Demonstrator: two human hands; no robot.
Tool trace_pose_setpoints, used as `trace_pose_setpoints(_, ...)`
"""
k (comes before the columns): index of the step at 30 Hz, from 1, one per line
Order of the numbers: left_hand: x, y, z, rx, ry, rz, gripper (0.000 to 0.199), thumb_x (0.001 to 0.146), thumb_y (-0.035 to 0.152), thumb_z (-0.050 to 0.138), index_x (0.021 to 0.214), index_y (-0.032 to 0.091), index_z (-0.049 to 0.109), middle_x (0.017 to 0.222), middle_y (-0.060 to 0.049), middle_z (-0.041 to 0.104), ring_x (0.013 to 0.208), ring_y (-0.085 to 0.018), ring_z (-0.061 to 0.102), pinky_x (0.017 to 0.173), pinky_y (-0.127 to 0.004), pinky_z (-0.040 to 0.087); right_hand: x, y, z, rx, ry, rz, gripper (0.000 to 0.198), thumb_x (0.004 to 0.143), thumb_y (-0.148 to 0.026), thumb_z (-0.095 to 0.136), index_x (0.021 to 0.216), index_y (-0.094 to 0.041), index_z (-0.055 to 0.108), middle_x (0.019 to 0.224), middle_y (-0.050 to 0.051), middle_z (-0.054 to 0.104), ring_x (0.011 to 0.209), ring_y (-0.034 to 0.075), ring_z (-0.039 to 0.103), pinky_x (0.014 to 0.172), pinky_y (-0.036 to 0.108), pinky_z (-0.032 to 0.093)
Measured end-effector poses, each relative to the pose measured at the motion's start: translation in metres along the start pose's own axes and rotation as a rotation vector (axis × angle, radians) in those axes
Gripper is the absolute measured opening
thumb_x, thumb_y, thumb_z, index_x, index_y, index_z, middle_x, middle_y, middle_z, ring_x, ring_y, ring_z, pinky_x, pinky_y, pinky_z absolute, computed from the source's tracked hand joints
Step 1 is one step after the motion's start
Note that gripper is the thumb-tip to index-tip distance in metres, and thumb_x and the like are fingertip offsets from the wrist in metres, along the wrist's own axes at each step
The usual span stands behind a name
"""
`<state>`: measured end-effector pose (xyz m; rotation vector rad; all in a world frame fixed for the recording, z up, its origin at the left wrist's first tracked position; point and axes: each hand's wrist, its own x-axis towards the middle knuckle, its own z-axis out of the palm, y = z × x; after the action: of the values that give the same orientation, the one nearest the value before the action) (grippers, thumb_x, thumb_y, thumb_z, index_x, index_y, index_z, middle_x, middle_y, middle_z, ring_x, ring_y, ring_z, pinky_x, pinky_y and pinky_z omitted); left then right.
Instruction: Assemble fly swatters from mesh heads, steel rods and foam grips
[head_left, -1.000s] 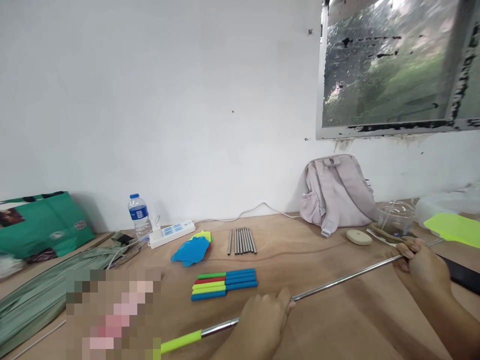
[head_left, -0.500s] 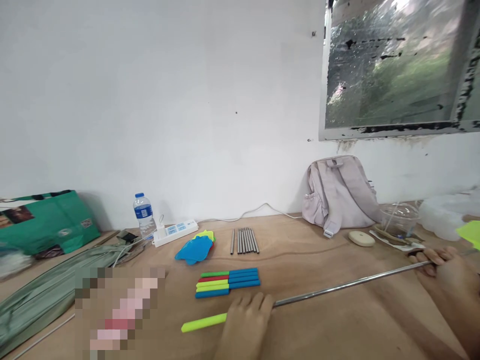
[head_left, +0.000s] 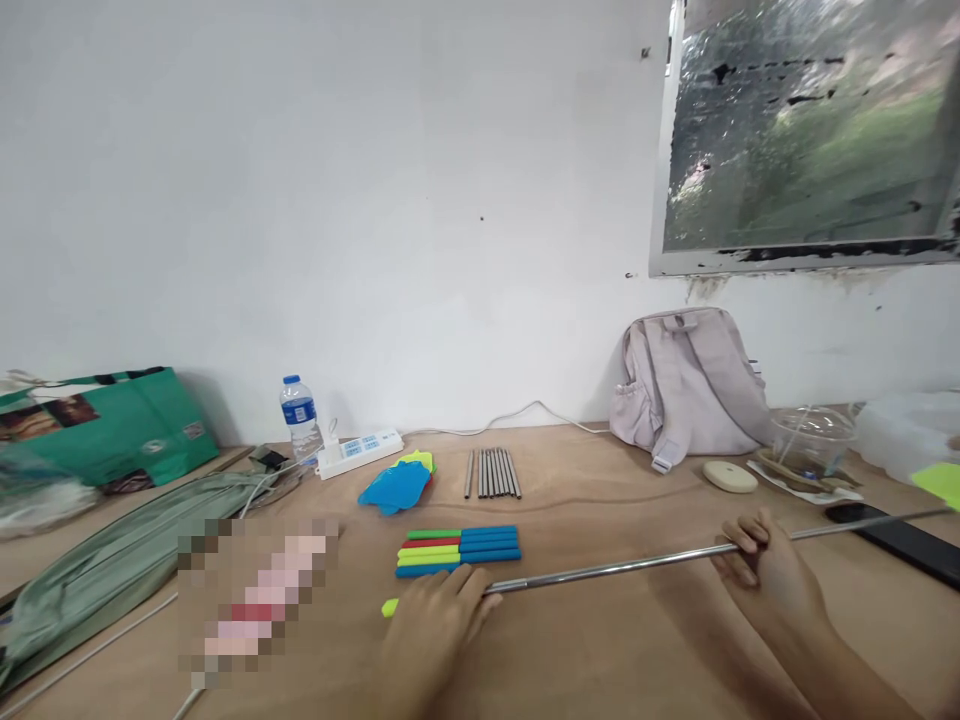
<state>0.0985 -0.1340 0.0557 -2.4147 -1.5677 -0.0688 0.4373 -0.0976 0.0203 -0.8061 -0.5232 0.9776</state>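
Observation:
A long, thin telescopic metal rod (head_left: 615, 569) runs across the table at a slight slant. Its yellow-green grip end (head_left: 389, 607) pokes out left of my left hand (head_left: 439, 612), whose fingers close over the grip and the thicker part of the rod. Farther along, my right hand (head_left: 761, 570) holds the thinner part between thumb and fingers, palm turned up. At the far right a flat yellow-green plastic piece (head_left: 941, 484) is at the rod's tip, partly cut off by the picture edge. Just beyond my left hand lie coloured grip tubes (head_left: 459, 550) in blue, green, red and yellow.
Behind the tubes are short metal rods (head_left: 492, 474) and flat blue plastic pieces (head_left: 396, 487). A power strip (head_left: 361, 452), water bottle (head_left: 301, 420) and green bag (head_left: 142, 430) stand left. Right are a backpack (head_left: 690, 385), beige disc (head_left: 730, 477), plastic cup (head_left: 814, 440) and black phone (head_left: 900, 540).
My right hand has slid left along the rod, uncovering the black phone. My left hand has shifted left and covers more of the yellow-green grip. The whole view has moved slightly.

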Motion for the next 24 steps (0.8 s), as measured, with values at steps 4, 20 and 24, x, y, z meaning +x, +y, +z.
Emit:
trace_pose_setpoints(4, -0.001, -0.013, 0.004, 0.009, -0.004, 0.048, 0.026, 0.089, 0.03, 0.033, 0.087, 0.023, 0.058, 0.081, -0.001, 0.064, 0.072, -0.018, 0.061, 0.058, -0.022, 0.04, -0.003, 0.01, 0.0, 0.007, 0.05, 0.05, 0.037, 0.072, -0.042, 0.053, 0.055, -0.022, 0.027, 0.038, -0.009, 0.031, 0.023, 0.005, 0.022, 0.026, 0.022, 0.017)
trace_pose_setpoints(20, 0.002, -0.112, 0.012, -0.302, 0.205, -0.14, 0.034, 0.08, 0.048, 0.039, 0.084, 0.023, 0.061, 0.083, -0.002, 0.066, 0.073, -0.018, 0.058, 0.064, -0.025, 0.04, 0.032, -0.007, 0.02, -0.028, -0.142, 0.132, 0.018, 0.07, -0.022, 0.058, 0.057, -0.018, 0.045, 0.054, -0.004, 0.051, 0.033, 0.002, 0.032, 0.03, 0.013, 0.031)
trace_pose_setpoints(24, 0.013, -0.136, 0.006, -0.285, 0.244, -0.304, 0.039, 0.069, 0.057, 0.048, 0.076, 0.023, 0.065, 0.076, -0.001, 0.067, 0.069, -0.019, 0.058, 0.059, -0.024, 0.037, 0.038, 0.012, 0.011, -0.097, -0.131, 0.221, 0.014, 0.068, -0.026, 0.06, 0.06, -0.019, 0.051, 0.058, -0.003, 0.053, 0.041, 0.005, 0.041, 0.036, 0.016, 0.04)
